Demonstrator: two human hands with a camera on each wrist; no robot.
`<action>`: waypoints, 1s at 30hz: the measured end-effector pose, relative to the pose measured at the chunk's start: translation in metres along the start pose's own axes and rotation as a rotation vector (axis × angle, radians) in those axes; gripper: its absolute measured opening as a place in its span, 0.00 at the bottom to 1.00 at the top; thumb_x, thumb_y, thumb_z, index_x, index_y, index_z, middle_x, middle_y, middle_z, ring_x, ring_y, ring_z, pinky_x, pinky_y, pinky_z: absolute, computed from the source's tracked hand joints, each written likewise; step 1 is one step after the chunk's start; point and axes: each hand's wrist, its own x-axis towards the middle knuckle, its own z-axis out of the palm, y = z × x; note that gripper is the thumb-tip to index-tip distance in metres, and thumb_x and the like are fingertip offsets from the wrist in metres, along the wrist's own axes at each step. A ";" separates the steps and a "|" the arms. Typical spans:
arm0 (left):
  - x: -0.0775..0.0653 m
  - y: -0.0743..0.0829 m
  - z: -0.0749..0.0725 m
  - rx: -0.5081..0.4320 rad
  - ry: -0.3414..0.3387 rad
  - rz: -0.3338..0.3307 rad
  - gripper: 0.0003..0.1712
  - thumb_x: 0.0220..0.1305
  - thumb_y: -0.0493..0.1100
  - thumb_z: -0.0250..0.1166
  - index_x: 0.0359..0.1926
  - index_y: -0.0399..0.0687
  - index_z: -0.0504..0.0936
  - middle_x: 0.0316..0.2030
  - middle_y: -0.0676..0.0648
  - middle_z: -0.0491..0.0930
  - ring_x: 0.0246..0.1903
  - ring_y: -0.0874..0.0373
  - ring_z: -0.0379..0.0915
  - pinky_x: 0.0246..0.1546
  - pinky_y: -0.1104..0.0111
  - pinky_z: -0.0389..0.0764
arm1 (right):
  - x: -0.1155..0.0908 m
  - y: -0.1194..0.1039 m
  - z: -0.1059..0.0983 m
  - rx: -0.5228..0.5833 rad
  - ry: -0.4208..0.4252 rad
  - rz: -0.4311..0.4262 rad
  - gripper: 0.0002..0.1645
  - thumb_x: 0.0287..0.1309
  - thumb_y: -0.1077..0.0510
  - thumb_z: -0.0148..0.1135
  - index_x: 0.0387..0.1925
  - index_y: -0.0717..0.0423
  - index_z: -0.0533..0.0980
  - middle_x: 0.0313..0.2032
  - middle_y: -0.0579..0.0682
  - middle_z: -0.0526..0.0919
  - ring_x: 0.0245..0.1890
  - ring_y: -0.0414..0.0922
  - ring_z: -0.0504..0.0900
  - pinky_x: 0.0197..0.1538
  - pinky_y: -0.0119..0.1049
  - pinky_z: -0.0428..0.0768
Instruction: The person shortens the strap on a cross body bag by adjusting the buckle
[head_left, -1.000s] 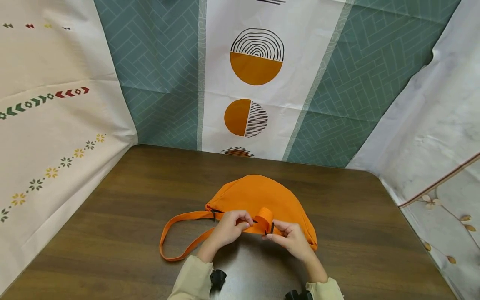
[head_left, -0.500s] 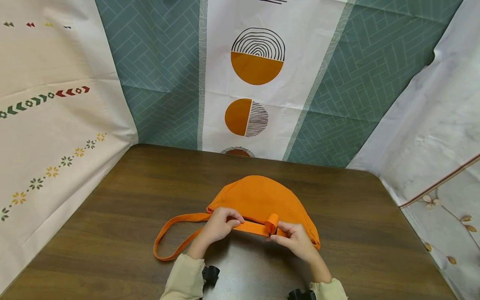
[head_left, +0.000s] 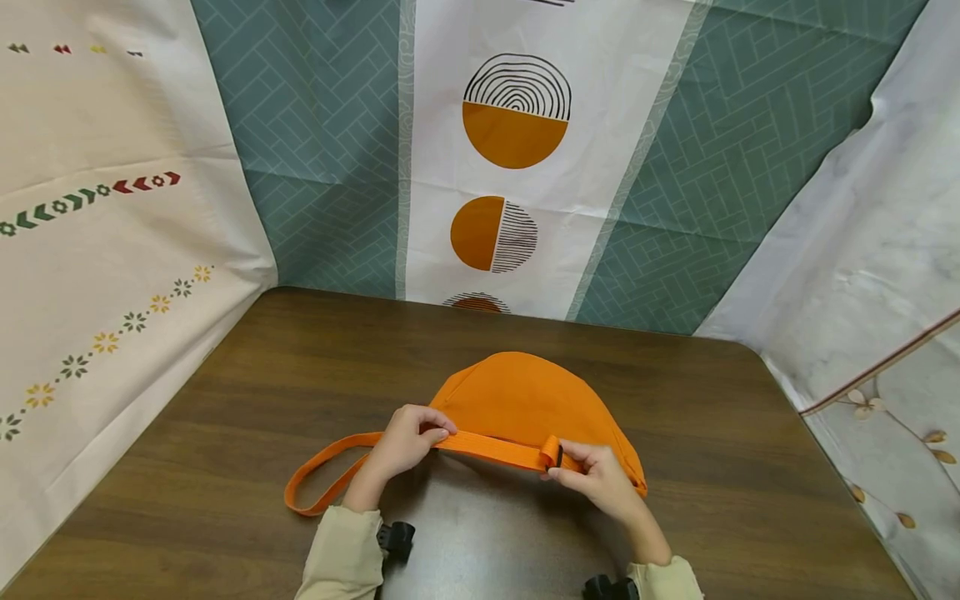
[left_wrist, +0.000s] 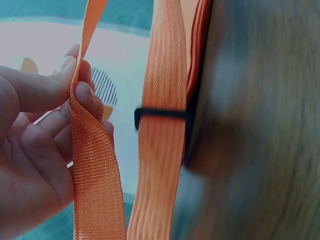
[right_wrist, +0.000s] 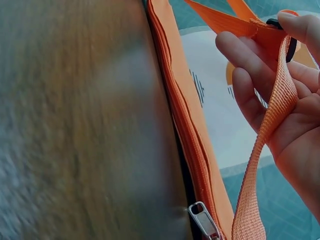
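Note:
An orange half-moon bag lies on the wooden table, its curved side facing away. My left hand pinches the orange webbing strap between thumb and fingers, as the left wrist view shows. The strap runs taut from there to my right hand, which grips a black strap buckle with the thumb over it. A small loop of webbing stands up at that buckle. Another black slider sits on the strap beside my left hand in the left wrist view.
A long strap loop lies on the table left of my left hand. A metal zipper pull shows at the bag's edge. Patterned cloths hang around the table's back and sides.
My left hand has moved left, drawing the strap out straight. The standing webbing loop at the right hand's buckle has shrunk. The long loop has shifted left; my right hand moved slightly right.

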 end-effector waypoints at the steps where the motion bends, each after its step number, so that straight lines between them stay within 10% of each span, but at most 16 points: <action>1: 0.000 -0.001 -0.002 -0.003 0.007 -0.011 0.06 0.54 0.29 0.61 0.29 0.40 0.83 0.29 0.49 0.79 0.29 0.57 0.70 0.31 0.69 0.74 | 0.000 0.000 -0.001 0.000 -0.001 -0.007 0.08 0.50 0.76 0.55 0.36 0.73 0.73 0.26 0.64 0.79 0.25 0.53 0.76 0.27 0.28 0.74; 30: -0.006 -0.012 -0.022 0.025 0.050 -0.121 0.07 0.55 0.29 0.60 0.28 0.41 0.82 0.28 0.49 0.78 0.26 0.58 0.67 0.27 0.69 0.71 | -0.003 0.002 -0.008 -0.005 -0.016 0.002 0.12 0.50 0.76 0.56 0.39 0.77 0.71 0.24 0.66 0.77 0.24 0.53 0.78 0.27 0.30 0.75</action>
